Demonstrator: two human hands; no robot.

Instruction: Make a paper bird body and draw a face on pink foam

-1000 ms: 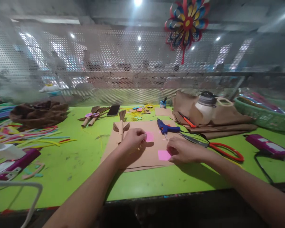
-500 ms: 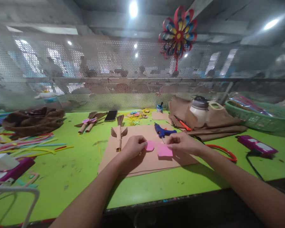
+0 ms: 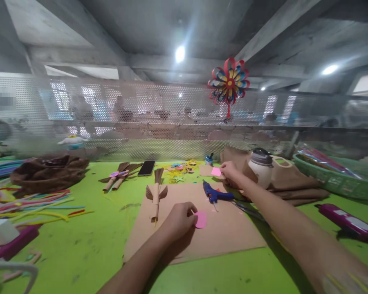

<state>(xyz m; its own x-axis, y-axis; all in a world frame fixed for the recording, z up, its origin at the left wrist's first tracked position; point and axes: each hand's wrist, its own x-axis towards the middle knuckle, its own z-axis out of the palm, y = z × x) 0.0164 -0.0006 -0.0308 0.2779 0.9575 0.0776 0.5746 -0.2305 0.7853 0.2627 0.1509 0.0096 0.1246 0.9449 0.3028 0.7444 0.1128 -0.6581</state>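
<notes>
My left hand (image 3: 184, 218) is closed on a small rounded pink paper piece (image 3: 201, 219), low over the brown sheet (image 3: 233, 232). Farther away, beside a small brown card (image 3: 205, 170), my right hand (image 3: 228, 169) pinches a pink paper square (image 3: 216, 171). Between the hands, a blue glue gun (image 3: 217, 194) rests on the sheet, with scissors (image 3: 251, 211) to its right, partly under my right arm. A brown folded-paper figure (image 3: 155, 196) lies at the sheet's left side.
Two similar figures (image 3: 119, 177) and a phone (image 3: 146, 168) lie at the back left. Coloured strips (image 3: 49, 204) and a brown cloth bundle (image 3: 49, 173) are on the left. At right stand a white jar (image 3: 260, 169) and green basket (image 3: 334, 179); a purple device (image 3: 349, 222) lies nearer.
My right hand has moved away from me with the pink square, toward the brown card. My left hand still holds the rounded piece. The camera view has tilted up.
</notes>
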